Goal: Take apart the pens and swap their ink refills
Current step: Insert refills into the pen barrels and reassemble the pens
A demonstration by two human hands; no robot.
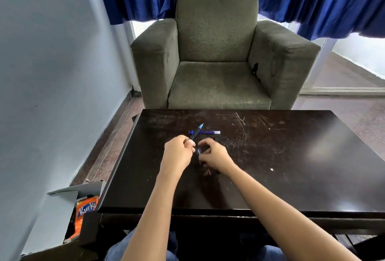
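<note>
Dark scratched wooden table, frame centre: your left hand pinches a blue-tipped dark pen; right hand curls around a small dark part, grip unclear. Blue refill lies behind. Cardboard box, lower left, holds an orange snack packet.

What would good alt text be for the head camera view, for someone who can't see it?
A person's left hand holds a dark pen, its blue tip angled up and away, while the right hand grips a small dark pen part over a scratched dark wooden table. A blue ink refill lies just beyond; a green armchair faces them.
</note>
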